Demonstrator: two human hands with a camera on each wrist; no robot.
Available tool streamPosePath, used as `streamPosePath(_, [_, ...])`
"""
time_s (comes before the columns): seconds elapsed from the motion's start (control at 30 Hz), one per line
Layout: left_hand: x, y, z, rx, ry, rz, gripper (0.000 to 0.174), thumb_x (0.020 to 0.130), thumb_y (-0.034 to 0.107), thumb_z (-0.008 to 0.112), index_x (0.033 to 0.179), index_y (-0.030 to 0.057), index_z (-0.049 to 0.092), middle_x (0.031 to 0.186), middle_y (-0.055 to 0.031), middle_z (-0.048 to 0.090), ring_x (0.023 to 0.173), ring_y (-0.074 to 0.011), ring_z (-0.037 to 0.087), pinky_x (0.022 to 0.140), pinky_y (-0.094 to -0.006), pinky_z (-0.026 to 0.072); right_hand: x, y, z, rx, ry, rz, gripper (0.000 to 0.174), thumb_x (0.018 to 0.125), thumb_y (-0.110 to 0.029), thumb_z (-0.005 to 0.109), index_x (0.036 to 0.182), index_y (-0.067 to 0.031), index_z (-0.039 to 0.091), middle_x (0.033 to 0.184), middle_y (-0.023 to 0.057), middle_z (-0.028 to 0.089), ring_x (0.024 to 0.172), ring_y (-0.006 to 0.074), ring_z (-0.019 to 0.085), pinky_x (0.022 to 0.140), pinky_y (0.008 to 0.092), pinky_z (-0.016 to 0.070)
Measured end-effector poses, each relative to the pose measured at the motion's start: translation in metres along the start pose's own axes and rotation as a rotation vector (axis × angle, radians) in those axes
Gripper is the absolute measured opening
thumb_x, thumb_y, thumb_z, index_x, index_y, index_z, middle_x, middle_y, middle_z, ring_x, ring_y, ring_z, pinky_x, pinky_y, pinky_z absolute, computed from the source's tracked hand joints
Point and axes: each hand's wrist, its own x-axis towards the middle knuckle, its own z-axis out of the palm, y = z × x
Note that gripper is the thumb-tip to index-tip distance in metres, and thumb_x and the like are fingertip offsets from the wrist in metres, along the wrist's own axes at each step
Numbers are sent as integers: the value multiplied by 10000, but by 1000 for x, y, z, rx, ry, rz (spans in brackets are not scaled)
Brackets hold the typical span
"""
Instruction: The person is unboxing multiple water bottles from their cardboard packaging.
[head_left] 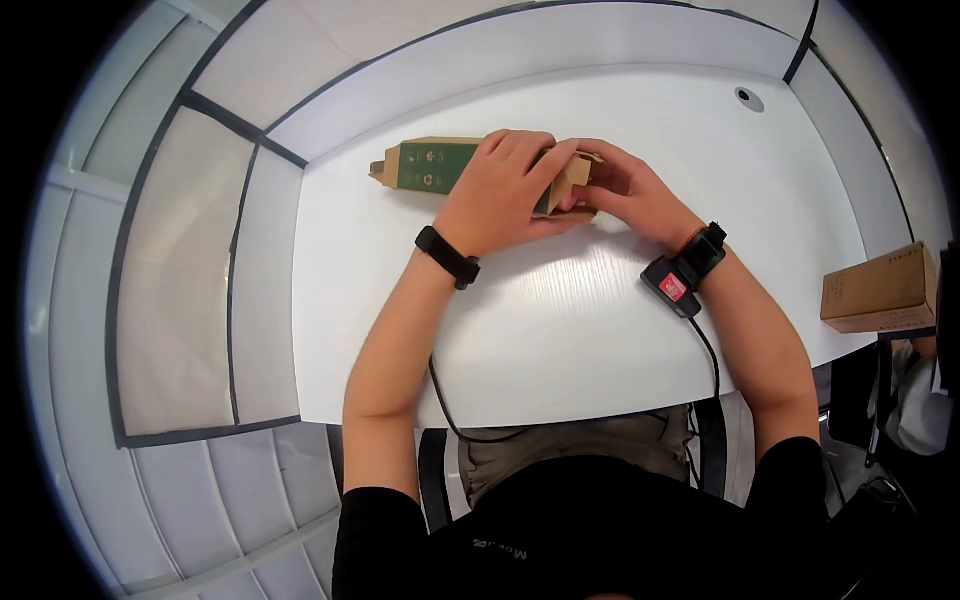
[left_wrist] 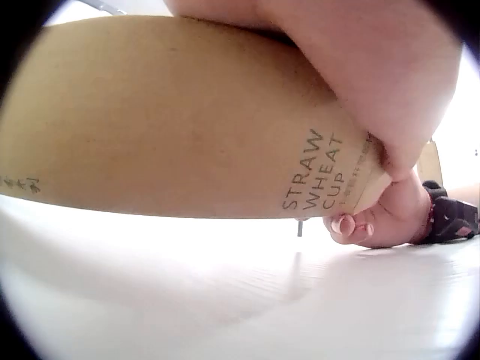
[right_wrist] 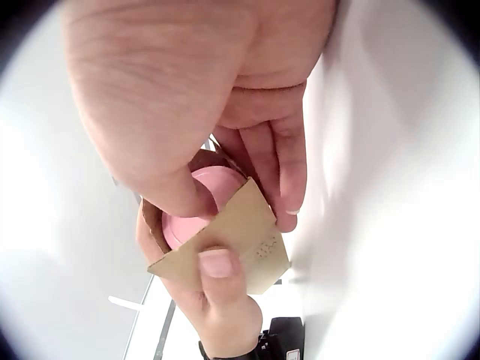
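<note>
A long cardboard box (head_left: 432, 166) with a green printed side lies slanted over the table; in the left wrist view its brown side (left_wrist: 165, 120) reads "STRAW WHEAT CUP". My left hand (head_left: 505, 195) grips it near its right end, and in the right wrist view the left thumb (right_wrist: 217, 264) presses a cardboard flap (right_wrist: 251, 217). Inside that opened end sits a pink cup (right_wrist: 178, 229), mostly hidden by the box. My right hand (head_left: 640, 195) reaches into the opening, pinching the cup with the thumb on its pink surface, while the outer fingers lie along the outside of the box.
A white table (head_left: 540, 330) spreads around the hands, with low partition panels (head_left: 540, 55) behind. Another brown carton (head_left: 880, 290) stands at the right edge. A round cable hole (head_left: 749, 99) is at the back right. Cables (head_left: 712, 350) run down from the wrist devices.
</note>
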Motion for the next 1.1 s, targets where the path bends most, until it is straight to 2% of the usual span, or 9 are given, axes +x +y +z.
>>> streamPosePath(0.23, [-3, -1, 4, -8, 74, 17, 586, 774, 312, 778, 1250, 47, 560, 1138, -115, 620, 1041, -305, 600, 943, -440, 462, 2, 5, 1, -17, -28, 0, 490, 985, -27, 532, 1466, -70, 449, 1173, 113, 670, 1033, 175, 664, 879, 324, 553])
streamPosePath(0.27, [-3, -2, 7, -9, 98, 22, 497, 770, 233, 735, 1194, 38, 567, 1094, -116, 633, 1009, -309, 612, 925, -437, 465, 2, 6, 1, -25, -32, 8, 495, 987, -25, 515, 1474, -69, 440, 1166, 114, 673, 1020, 176, 667, 873, 324, 554])
streamPosePath(0.43, [-3, -3, 4, -19, 88, 7, 430, 726, 120, 654, 1138, 36, 565, 1081, -118, 631, 990, -308, 618, 901, -429, 468, -1, 4, 7, 6, -32, 35, 520, 990, -19, 452, 1506, -63, 407, 1142, 122, 680, 970, 188, 682, 862, 329, 557])
streamPosePath(0.5, [-2, -3, 4, -27, 81, 15, 421, 736, 133, 659, 1137, 41, 571, 1080, -116, 629, 994, -306, 618, 904, -428, 467, 0, 5, 6, 7, -42, 41, 523, 986, -12, 440, 1506, -50, 401, 1130, 124, 682, 961, 195, 688, 864, 333, 556])
streamPosePath(0.57, [-1, -3, 6, -13, 106, 33, 388, 749, 172, 692, 1120, 114, 595, 1034, -73, 615, 929, -259, 602, 876, -402, 468, 1, 4, 6, -20, -43, 38, 544, 961, -3, 444, 1502, -47, 408, 1128, 133, 682, 960, 202, 689, 866, 334, 554])
streamPosePath(0.67, [-2, -4, 10, -20, 119, 64, 389, 762, 117, 663, 1146, 133, 603, 1044, -72, 617, 965, -256, 609, 901, -405, 467, 0, 1, 6, -57, -66, 15, 555, 938, -14, 426, 1492, -44, 424, 1123, 143, 681, 958, 213, 692, 866, 337, 552])
streamPosePath(0.77, [-2, -2, 8, 22, 94, 119, 261, 759, 17, 660, 1003, 78, 589, 1107, -97, 631, 995, -280, 625, 898, -413, 480, -1, -1, 5, 112, -39, 70, 560, 924, -33, 402, 1483, -41, 441, 1125, 151, 681, 955, 226, 695, 866, 342, 550])
streamPosePath(1.07, [-2, 0, 6, -103, 122, 74, 298, 734, 95, 793, 959, 68, 600, 1078, -80, 639, 978, -281, 625, 883, -401, 499, 0, 3, 7, -12, -16, 57, 449, 1029, -70, 419, 1476, -71, 461, 1072, 122, 696, 917, 171, 689, 826, 311, 564])
streamPosePath(1.1, [-1, -1, 7, -84, 130, 70, 275, 761, 206, 802, 875, 75, 589, 1057, -77, 645, 974, -262, 635, 914, -405, 498, 0, 0, 9, -21, -2, 55, 407, 1048, -121, 483, 1453, -80, 484, 993, 98, 705, 877, 145, 683, 800, 299, 568])
